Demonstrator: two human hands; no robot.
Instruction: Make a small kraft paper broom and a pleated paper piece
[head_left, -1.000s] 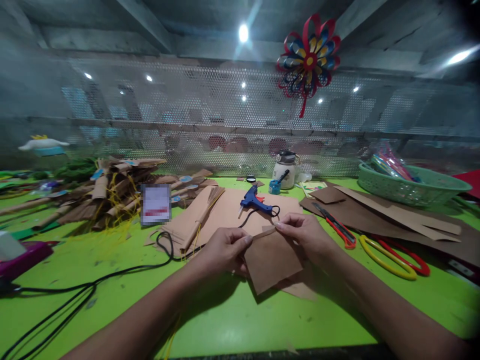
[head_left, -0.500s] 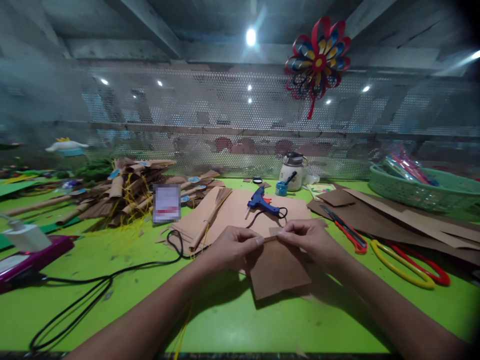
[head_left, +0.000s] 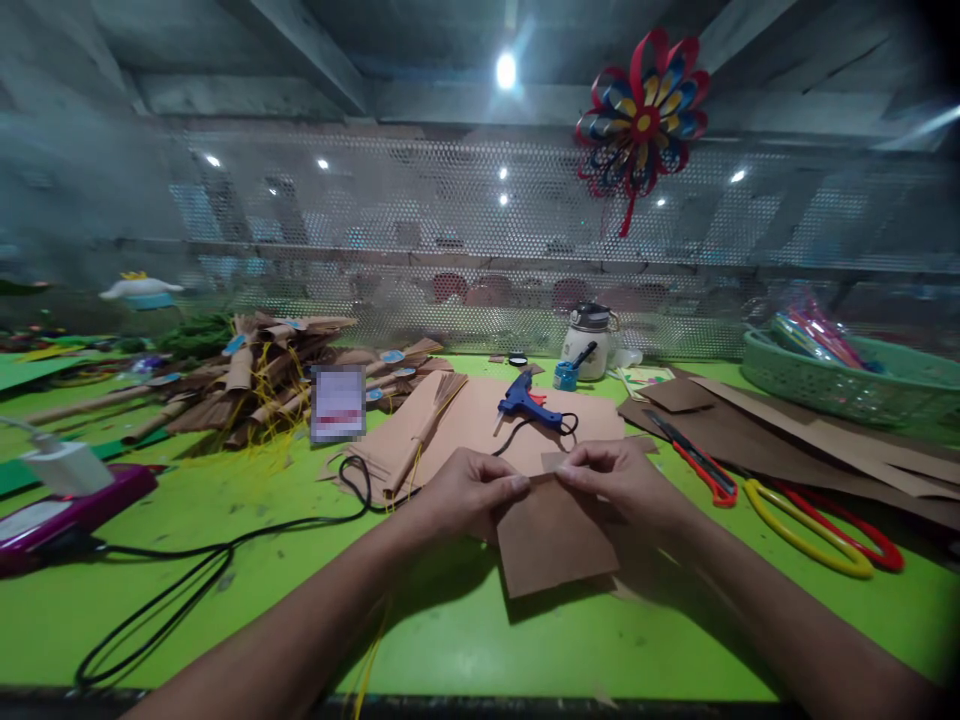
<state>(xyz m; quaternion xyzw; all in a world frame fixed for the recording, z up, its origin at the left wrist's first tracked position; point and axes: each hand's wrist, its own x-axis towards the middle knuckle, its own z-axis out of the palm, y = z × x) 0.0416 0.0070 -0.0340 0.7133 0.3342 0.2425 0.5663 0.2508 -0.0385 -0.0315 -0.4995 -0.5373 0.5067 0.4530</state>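
A squarish piece of brown kraft paper point(head_left: 556, 545) is held up at its top edge, just above the green table. My left hand point(head_left: 480, 490) pinches its upper left corner between thumb and fingers. At the upper right, my right hand point(head_left: 619, 475) pinches the same edge, thumb in front. A narrow strip along that top edge shows between the two thumbs. Just beyond my hands, a blue glue gun point(head_left: 531, 405) lies on large light-brown paper sheets point(head_left: 592, 400). A pleated paper bundle point(head_left: 424, 435) with yellow string rests left of the glue gun.
A utility knife point(head_left: 694, 460), scissors point(head_left: 810, 530) and dark brown sheets point(head_left: 750, 430) lie at right, before a green basket point(head_left: 847, 375). At left are a pile of rolled paper pieces point(head_left: 255, 385), a purple power strip point(head_left: 82, 515) and a black cord point(head_left: 225, 545). A jar point(head_left: 588, 345) stands behind.
The view has shifted slightly. The lower edge of the brown paper has tilted a little, while both hands keep their pinch on its top edge.
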